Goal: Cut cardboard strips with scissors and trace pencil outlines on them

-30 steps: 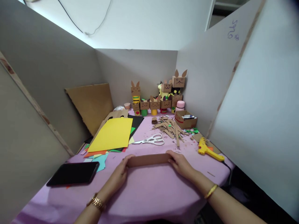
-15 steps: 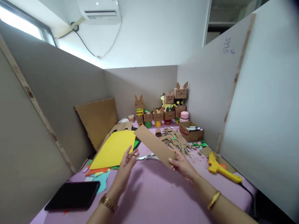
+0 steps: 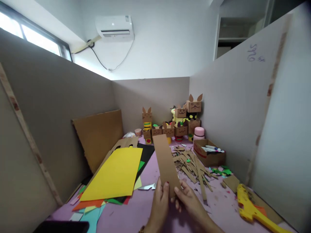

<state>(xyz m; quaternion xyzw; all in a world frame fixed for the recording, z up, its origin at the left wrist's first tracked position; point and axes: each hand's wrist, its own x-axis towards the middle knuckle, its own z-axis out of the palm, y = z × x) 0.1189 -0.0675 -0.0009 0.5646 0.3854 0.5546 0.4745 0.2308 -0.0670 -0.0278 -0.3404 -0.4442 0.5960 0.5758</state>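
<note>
A long brown cardboard strip [image 3: 165, 158] stands nearly upright above the purple table [image 3: 126, 213], its top end pointing toward the back wall. Both hands grip its lower end. My left hand [image 3: 160, 202] pinches the left edge with thumb and fingers. My right hand [image 3: 188, 202] holds the right edge from below, fingers closed on the strip. White-handled scissors [image 3: 148, 186] lie on the table just behind the hands, mostly hidden by the strip.
A yellow paper sheet [image 3: 115, 174] tops a stack of coloured paper at left. Cardboard scraps [image 3: 191, 165] are heaped at right, near an open box of markers [image 3: 209, 152] and a yellow glue gun [image 3: 250, 207]. Cardboard animal figures [image 3: 178, 121] line the back wall. Panels enclose three sides.
The strip was lifted off the table and turned from lying flat across to standing nearly upright. My left hand let go, then gripped the lower end again beside the right. The camera tilted up.
</note>
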